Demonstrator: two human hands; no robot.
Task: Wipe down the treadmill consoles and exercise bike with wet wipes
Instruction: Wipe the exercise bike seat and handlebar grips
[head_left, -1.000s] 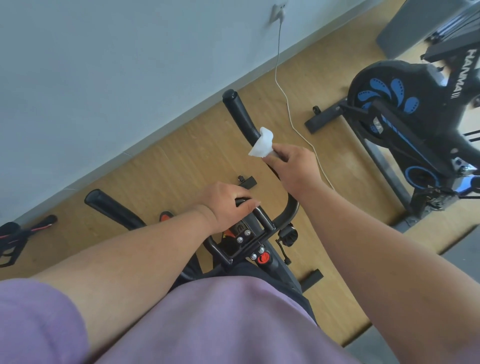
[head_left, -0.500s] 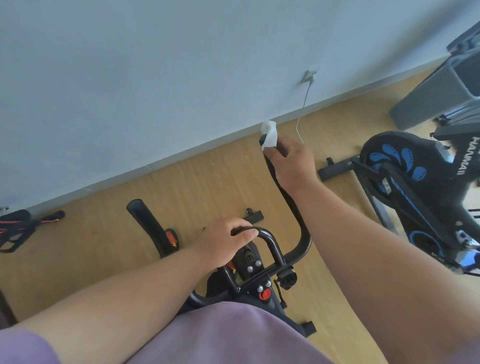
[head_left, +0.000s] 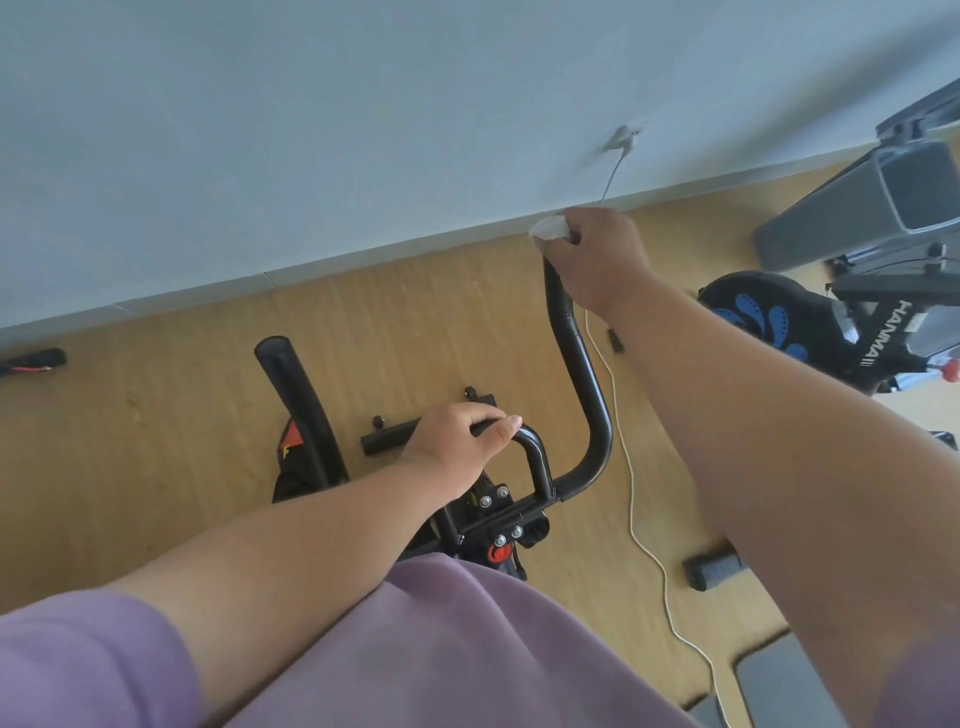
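Clearly, the right hand (head_left: 597, 260) clutched the wipe (head_left: 549, 227) at the far tip of the bar (head_left: 576, 364), while the left hand (head_left: 457, 447) gripped the loop (head_left: 535, 457) beside that bar. The wipe could slide off the tip and drop, because little grip remained there.

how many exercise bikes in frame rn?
2. The black bike directly below the camera, gripped by the left hand and right hand; the blue-patterned bike at far right. More may sit out of frame.
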